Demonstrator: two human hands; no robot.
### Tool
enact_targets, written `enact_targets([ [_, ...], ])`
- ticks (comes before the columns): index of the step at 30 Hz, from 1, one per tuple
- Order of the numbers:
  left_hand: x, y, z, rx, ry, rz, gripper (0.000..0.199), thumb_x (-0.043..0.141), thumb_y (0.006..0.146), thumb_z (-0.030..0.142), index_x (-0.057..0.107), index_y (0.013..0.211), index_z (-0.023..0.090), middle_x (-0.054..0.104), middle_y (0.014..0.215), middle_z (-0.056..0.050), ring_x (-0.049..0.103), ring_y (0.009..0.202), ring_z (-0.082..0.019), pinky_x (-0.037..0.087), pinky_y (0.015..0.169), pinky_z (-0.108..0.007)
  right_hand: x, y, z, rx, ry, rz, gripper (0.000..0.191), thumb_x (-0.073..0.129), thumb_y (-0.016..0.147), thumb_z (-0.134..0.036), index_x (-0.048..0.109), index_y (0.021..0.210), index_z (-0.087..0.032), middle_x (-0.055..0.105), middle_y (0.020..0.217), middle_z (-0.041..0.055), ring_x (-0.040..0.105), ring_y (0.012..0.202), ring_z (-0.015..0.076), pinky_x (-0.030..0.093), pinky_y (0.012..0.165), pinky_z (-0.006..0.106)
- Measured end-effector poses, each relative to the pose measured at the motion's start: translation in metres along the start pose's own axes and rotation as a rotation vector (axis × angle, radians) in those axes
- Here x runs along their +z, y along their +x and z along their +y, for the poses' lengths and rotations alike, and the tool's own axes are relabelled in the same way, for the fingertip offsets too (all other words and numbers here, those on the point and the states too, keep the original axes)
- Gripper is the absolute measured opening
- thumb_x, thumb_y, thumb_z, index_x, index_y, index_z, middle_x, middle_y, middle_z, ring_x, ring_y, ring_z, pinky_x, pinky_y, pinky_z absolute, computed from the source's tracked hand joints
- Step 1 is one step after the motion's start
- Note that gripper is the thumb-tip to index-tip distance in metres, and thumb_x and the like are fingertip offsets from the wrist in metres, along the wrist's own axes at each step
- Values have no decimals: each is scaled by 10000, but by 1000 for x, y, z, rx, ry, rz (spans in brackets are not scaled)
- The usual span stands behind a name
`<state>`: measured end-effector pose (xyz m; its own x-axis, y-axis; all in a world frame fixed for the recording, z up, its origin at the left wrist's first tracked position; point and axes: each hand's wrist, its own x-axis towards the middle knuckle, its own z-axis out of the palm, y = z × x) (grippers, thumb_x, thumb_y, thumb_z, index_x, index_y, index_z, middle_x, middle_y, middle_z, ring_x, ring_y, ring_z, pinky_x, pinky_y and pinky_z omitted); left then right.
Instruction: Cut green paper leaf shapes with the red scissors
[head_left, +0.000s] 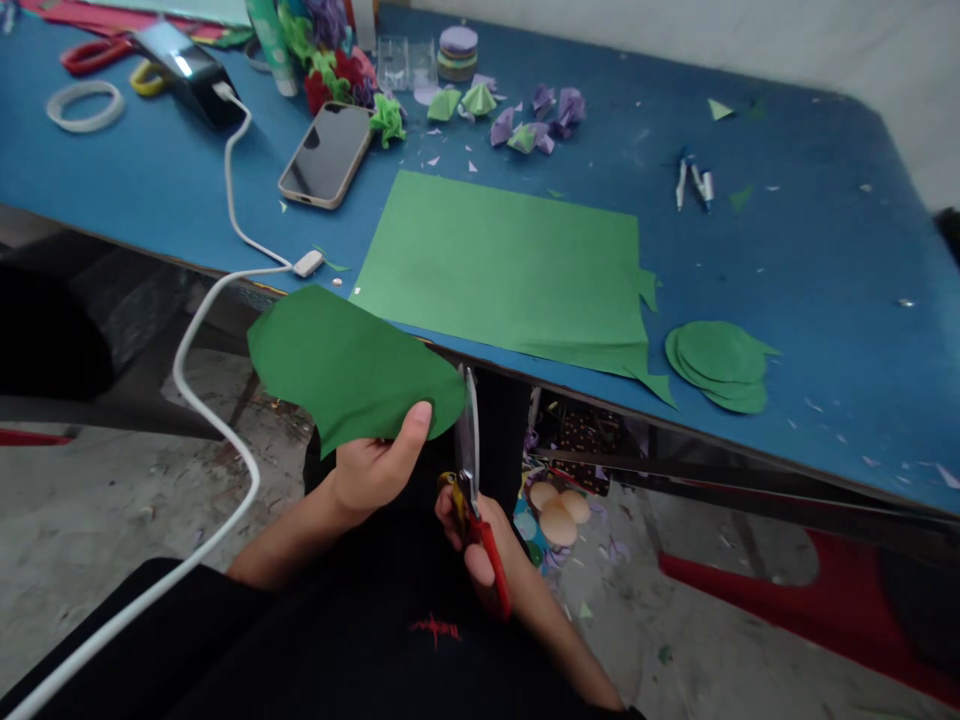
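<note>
My left hand (pixel 379 465) pinches a dark green paper piece (pixel 345 365) by its lower right part, thumb on top, just off the table's front edge. Red-and-yellow scissors (pixel 469 450) are in my right hand (pixel 480 540), their blades pointing up at the paper's right end. On the table behind lies a large green sheet (pixel 502 270), its right side cut jaggedly. A small stack of rounded green paper pieces (pixel 720 360) rests to the right of that sheet.
On the blue table (pixel 787 250) are a phone (pixel 328 155), crumpled purple and green papers (pixel 536 125), a compass tool (pixel 695 183) and a tape ring (pixel 85 106). A white cable (pixel 225 440) hangs over the left front edge.
</note>
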<state>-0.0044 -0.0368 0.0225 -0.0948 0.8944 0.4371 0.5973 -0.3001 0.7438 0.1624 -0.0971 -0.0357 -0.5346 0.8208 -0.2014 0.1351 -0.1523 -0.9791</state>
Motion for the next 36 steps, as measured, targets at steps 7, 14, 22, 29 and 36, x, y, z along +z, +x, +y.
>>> enact_targets([
  [7, -1, 2, 0, 1, -29, 126, 389, 481, 893, 472, 634, 629, 230, 507, 397, 44, 480, 341, -127, 430, 387, -271, -1, 1, -3, 28, -30, -5, 654, 341, 735, -844, 443, 828, -204, 453, 657, -14, 404, 547, 116, 358, 496, 242],
  [14, -6, 10, 5, 65, -13, 174, 385, 516, 890, 389, 595, 553, 220, 516, 390, 48, 482, 335, -107, 416, 390, -253, 2, 1, -4, 41, -44, 10, 645, 307, 759, -833, 446, 810, -205, 469, 686, 0, 390, 547, 111, 348, 485, 239],
  [22, -5, 9, 2, 126, -43, 188, 340, 542, 887, 309, 606, 568, 210, 677, 560, 22, 611, 475, -112, 422, 414, -238, 3, 3, -3, -2, 57, -11, 835, 283, 528, -950, 472, 826, -193, 463, 656, -17, 396, 514, 103, 345, 462, 236],
  [29, -8, 14, 10, 232, 10, 154, 374, 520, 888, 272, 571, 522, 215, 519, 393, 55, 467, 335, -91, 403, 392, -232, 2, 6, -1, 25, 57, 10, 961, 273, 352, -981, 483, 862, -194, 496, 686, -11, 409, 529, 110, 363, 480, 251],
  [36, -6, 11, 6, 269, -23, 166, 305, 556, 847, 196, 580, 544, 190, 627, 492, 41, 499, 363, -74, 416, 430, -203, 2, 5, 4, 38, -61, -21, 834, 318, 576, -935, 491, 927, -199, 509, 734, 0, 454, 560, 120, 385, 501, 249],
])
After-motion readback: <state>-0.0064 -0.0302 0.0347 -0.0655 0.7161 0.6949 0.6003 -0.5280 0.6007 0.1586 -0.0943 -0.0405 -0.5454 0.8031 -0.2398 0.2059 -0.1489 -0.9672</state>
